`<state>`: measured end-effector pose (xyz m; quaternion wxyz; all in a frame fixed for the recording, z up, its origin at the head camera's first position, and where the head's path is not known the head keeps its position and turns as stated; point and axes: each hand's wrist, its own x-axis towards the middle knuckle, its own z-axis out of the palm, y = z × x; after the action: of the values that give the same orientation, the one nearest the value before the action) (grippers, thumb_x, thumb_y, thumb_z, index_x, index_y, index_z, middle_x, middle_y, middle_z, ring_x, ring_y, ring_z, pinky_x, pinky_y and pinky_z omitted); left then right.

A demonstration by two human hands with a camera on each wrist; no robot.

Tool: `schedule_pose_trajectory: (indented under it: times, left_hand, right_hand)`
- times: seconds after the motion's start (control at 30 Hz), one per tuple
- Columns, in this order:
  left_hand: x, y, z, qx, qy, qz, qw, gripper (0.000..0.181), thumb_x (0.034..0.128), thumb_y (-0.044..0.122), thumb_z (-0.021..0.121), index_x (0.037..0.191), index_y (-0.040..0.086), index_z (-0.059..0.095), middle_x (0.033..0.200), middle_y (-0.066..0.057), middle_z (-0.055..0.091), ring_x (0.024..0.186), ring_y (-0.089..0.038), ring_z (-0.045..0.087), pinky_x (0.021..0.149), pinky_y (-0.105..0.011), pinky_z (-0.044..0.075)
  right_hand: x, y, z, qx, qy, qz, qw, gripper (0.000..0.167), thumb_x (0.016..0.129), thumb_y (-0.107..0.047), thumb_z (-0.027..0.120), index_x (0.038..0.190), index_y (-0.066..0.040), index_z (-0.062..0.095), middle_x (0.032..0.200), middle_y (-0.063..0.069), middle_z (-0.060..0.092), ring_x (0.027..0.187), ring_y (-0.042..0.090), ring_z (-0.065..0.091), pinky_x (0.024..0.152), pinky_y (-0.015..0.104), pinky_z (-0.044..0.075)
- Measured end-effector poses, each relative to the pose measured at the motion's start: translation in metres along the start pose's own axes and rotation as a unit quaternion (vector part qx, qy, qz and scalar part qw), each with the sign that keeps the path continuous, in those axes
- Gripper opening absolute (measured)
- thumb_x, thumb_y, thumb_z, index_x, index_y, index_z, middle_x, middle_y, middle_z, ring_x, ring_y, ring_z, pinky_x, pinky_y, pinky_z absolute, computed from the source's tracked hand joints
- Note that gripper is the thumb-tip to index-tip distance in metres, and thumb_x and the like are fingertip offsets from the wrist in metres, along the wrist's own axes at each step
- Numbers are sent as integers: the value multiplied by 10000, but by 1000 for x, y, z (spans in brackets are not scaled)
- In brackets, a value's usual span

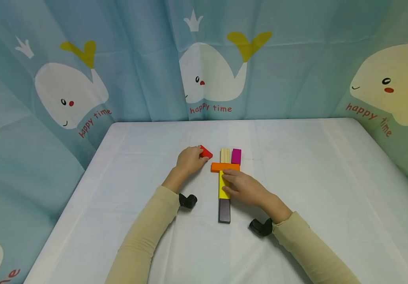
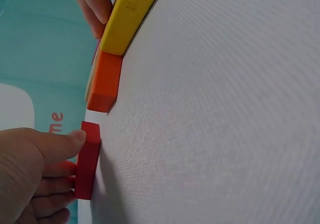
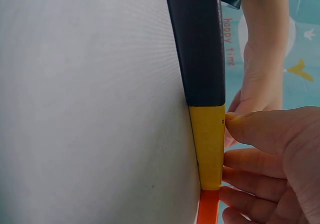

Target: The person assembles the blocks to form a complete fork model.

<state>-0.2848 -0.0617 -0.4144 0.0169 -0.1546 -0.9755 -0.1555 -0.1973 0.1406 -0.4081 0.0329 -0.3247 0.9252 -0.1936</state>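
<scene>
In the head view my left hand [image 1: 190,158] pinches a red triangular block [image 1: 206,152] between thumb and fingers; the left wrist view shows this red block standing on the cloth by its thin side. My right hand [image 1: 248,188] rests its thumb and fingertips on a yellow rectangular block [image 1: 221,183], fingers fairly straight. That yellow block lies end to end with a dark grey block [image 1: 224,211] nearer me. Across its far end sits an orange block [image 1: 218,167]. Beyond the orange one are a cream ridged block [image 1: 225,155] and a magenta block [image 1: 236,156], side by side.
A white cloth [image 1: 324,177] covers the table. Behind it and along both sides hangs a blue curtain [image 1: 136,59] printed with whales. Black camera mounts [image 1: 188,201] are strapped at both wrists.
</scene>
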Motion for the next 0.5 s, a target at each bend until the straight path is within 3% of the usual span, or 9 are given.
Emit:
schedule_pose_trajectory:
  times: [0.23, 0.5]
  left_hand:
    - [0, 0, 0, 58, 37, 120, 9999, 216, 874, 299, 629, 874, 87, 670, 696, -7, 565, 625, -165, 484, 553, -244, 367]
    - [2, -4, 1, 49, -104, 342, 9993, 288, 875, 295, 627, 1050, 72, 679, 905, -36, 642, 665, -165, 497, 599, -248, 401]
  right_hand:
    - [0, 0, 0, -24, 31, -29, 10000, 452, 882, -219, 623, 1230, 59, 550, 1294, 191, 499, 1208, 304, 453, 974, 426, 373]
    - [1, 2, 1, -26, -9, -35, 10000, 469, 881, -229, 625, 1241, 60, 539, 1297, 193, 495, 1205, 299, 457, 968, 421, 379]
